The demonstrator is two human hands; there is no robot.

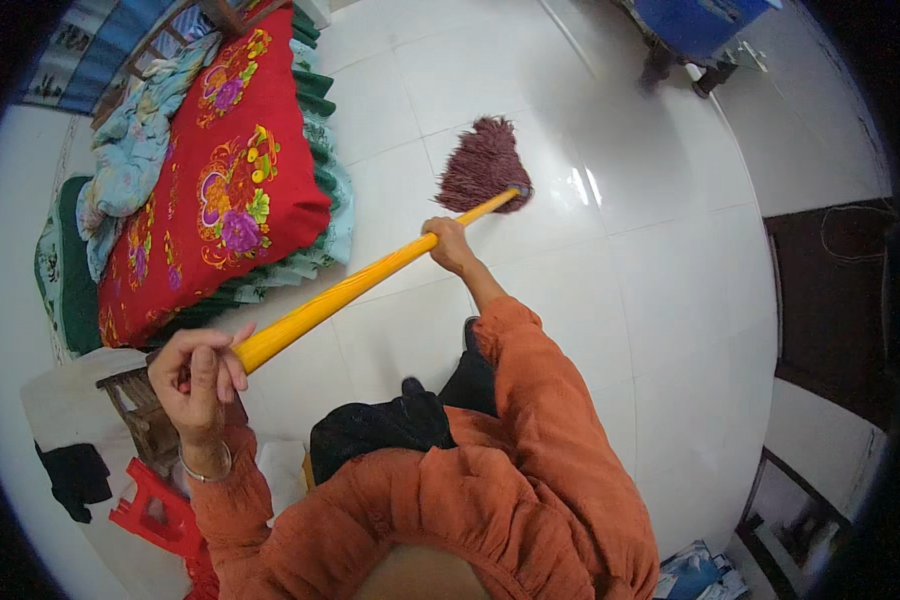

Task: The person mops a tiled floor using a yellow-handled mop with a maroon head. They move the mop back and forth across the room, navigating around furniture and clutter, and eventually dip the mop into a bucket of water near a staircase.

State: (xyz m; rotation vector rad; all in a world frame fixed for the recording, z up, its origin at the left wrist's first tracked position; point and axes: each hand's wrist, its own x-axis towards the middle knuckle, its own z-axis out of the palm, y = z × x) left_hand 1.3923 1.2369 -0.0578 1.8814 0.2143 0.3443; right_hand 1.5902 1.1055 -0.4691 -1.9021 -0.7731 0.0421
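A mop with a yellow handle (345, 290) slants across in front of me, from near left to far right. My left hand (198, 380) is closed around the top end of the handle, a bracelet at its wrist. Farther down the shaft, my right hand (451, 246) grips the handle from above. The shaggy dark red mop head (482, 168) lies spread on the white tiled floor (560, 290), its strands fanned toward the left and away from me.
On the left stands a bed with a red flowered cover (225, 190), a green frilled skirt (320, 190) and a rumpled light blue quilt (120, 190). A blue container (695, 25) is at the far right. A red plastic stool (160, 515) and a wooden stool (140, 410) stand near left.
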